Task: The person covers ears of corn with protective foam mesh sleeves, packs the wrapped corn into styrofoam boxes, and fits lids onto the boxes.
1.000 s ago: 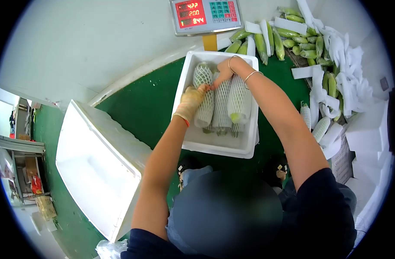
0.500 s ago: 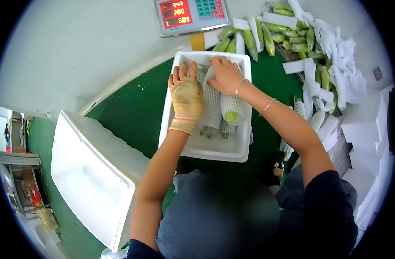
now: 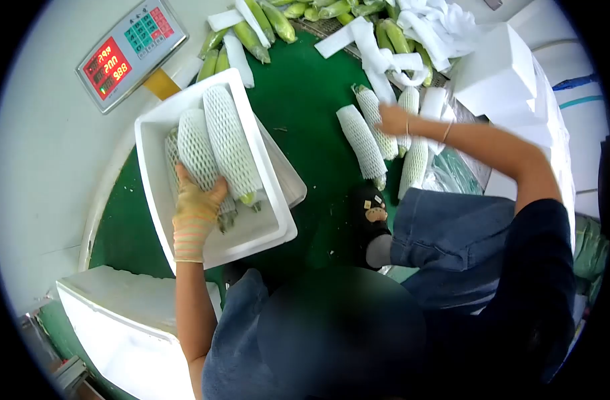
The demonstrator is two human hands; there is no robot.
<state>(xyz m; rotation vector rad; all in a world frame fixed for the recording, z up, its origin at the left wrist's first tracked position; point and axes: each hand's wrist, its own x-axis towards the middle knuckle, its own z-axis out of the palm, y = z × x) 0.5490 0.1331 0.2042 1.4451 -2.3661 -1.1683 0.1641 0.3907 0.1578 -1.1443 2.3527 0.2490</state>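
In the white foam box [image 3: 278, 225] lie several green cobs in white foam netting. My left hand [image 3: 197, 207], in a pale glove, has its thumb and fingers around the lower part of a netted cob [image 3: 197, 150]. Another netted cob [image 3: 230, 140] lies to its right, against the box's right side. Bare and bent, my right hand [image 3: 393, 122] is over netted cobs on the floor, beside one cob [image 3: 374, 120]. Its fingers are drawn together; what they hold, if anything, is hidden. Close by lies another netted cob [image 3: 361, 143].
A scale with a lit red display [image 3: 107, 67] stands at the upper left. Unwrapped green cobs [image 3: 278, 21] and white foam strips [image 3: 341, 39] lie along the top. A large white foam container [image 3: 128, 333] is at the lower left. My shoe [image 3: 370, 212] is below the floor cobs.
My right hand has left the box and moved right to the floor cobs. My left hand has come down from flat over the cobs onto one. The view has turned and shifted right.
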